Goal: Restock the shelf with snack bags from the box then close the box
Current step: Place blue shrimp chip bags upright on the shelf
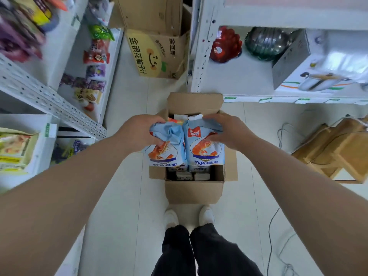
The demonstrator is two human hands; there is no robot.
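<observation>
An open cardboard box (194, 191) stands on the floor in front of my feet, its flaps spread out. Above it I hold two light-blue snack bags printed with an orange shrimp. My left hand (139, 130) grips the crumpled top of the left bag (166, 154). My right hand (229, 132) grips the top of the right bag (206, 154). More packets (188, 175) lie inside the box under the bags. The snack shelf (49, 102) with several colourful bags runs along the left.
A larger open carton (157, 54) with yellow print stands on the floor at the far end of the aisle. A white rack (258, 96) on the right holds glass bowls and a pot box. Wooden stools (338, 154) and loose cables lie at the right.
</observation>
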